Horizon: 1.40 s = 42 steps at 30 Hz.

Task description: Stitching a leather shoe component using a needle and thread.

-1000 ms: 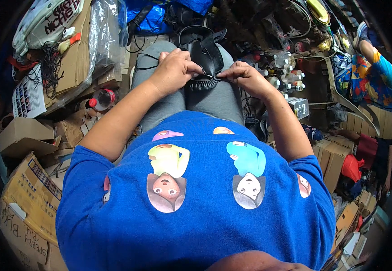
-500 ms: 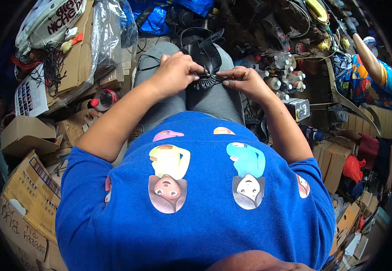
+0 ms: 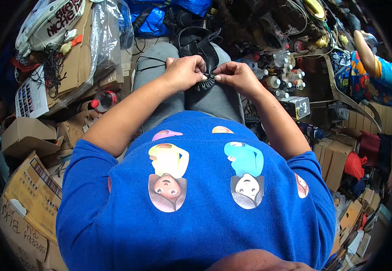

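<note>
A black shoe upper (image 3: 207, 52) rests across my grey-trousered thighs, its puckered, stitched toe edge (image 3: 203, 84) turned toward me. My left hand (image 3: 184, 73) is closed, thumb and fingers pinching at the left of that gathered edge. From the right, my right hand (image 3: 239, 77) pinches the same edge with thumb and forefinger; the fingertips of both hands nearly meet. Any needle or thread between them is too small to make out. A thin black cord (image 3: 148, 58) loops over my left knee beside the left hand.
Clear bottles (image 3: 286, 70) stand to the right near a metal tin (image 3: 297, 107). At left lie cardboard sheets (image 3: 76, 67), plastic wrap and a red-capped bottle (image 3: 103, 101). Cardboard boxes (image 3: 29, 140) flank me. A co-worker in a colourful shirt (image 3: 372, 77) is at far right.
My hands have come closer together at the toe edge, the right one moving slightly left. The fingers have curled in more, and the shoe has shifted slightly.
</note>
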### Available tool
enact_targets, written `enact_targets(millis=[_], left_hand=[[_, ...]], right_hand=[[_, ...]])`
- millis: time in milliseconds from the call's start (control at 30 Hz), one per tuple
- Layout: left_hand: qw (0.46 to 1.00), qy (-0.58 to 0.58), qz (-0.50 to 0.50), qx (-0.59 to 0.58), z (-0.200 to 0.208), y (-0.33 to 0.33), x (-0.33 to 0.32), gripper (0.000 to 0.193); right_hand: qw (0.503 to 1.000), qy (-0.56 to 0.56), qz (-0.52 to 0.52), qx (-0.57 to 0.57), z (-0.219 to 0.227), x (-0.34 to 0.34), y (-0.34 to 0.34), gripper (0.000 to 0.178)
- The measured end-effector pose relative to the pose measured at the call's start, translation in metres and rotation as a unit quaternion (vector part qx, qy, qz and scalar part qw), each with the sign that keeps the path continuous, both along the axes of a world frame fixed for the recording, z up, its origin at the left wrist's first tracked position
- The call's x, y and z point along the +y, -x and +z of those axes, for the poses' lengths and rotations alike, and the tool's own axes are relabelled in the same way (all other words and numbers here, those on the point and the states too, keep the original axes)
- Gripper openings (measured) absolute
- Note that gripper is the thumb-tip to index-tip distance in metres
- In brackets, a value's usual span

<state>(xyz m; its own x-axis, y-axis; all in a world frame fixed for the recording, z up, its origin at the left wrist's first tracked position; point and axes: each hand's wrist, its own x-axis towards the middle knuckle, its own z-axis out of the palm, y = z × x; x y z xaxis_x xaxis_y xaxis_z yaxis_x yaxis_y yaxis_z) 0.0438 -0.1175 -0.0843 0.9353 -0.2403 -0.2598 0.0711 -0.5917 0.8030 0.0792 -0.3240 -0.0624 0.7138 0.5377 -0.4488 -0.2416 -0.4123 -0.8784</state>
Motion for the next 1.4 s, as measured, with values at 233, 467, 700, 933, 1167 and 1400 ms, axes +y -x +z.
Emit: enact_targets(millis=[233, 467, 700, 933, 1167, 1400], left_hand=[[0.967, -0.084, -0.03, -0.24, 0.016, -0.002, 0.006, 0.013], [0.989, -0.095, -0.047, -0.101, 0.032, 0.008, 0.023, 0.014], [0.995, -0.034, -0.091, -0.031, 0.03, -0.009, 0.012, 0.014], [0.967, -0.103, -0.182, -0.143, 0.025, -0.01, 0.012, 0.013], [0.962, -0.122, -0.202, -0.14, 0.03, -0.011, 0.01, 0.013], [0.959, -0.122, -0.209, -0.15, 0.023, -0.012, 0.015, 0.009]], right_hand=[[0.926, 0.039, 0.148, -0.346, 0.004, 0.001, -0.011, 0.013], [0.999, -0.023, 0.009, -0.042, -0.007, -0.021, -0.009, 0.013], [0.998, 0.008, -0.018, -0.065, -0.002, -0.039, 0.009, 0.015], [0.979, -0.033, -0.002, -0.202, 0.032, -0.044, -0.009, 0.014], [0.901, 0.164, 0.013, -0.401, 0.025, -0.03, -0.033, 0.016], [0.725, 0.295, 0.342, -0.52, 0.048, 0.011, -0.003, 0.009]])
